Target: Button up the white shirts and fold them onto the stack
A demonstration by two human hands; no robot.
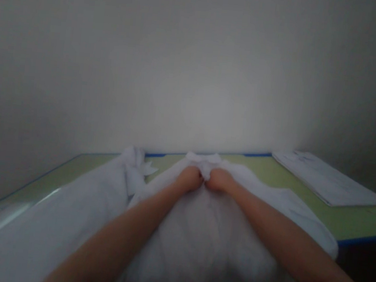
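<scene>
Hands: my left hand (pixel 191 179) and right hand (pixel 218 180) have fingers clamped on the white shirt (pixel 206 222), just below its collar (pixel 203 157) | Place: green table (pixel 353 223) under it | Care: I'd keep both pinches level; tug lightly

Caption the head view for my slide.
Left hand and right hand grasp a white garment near its collar on a green table.

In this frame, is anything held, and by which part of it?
A white collared garment: the left hand and right hand grip its cloth just below the collar. Blur hides the exact finger contact.
</scene>
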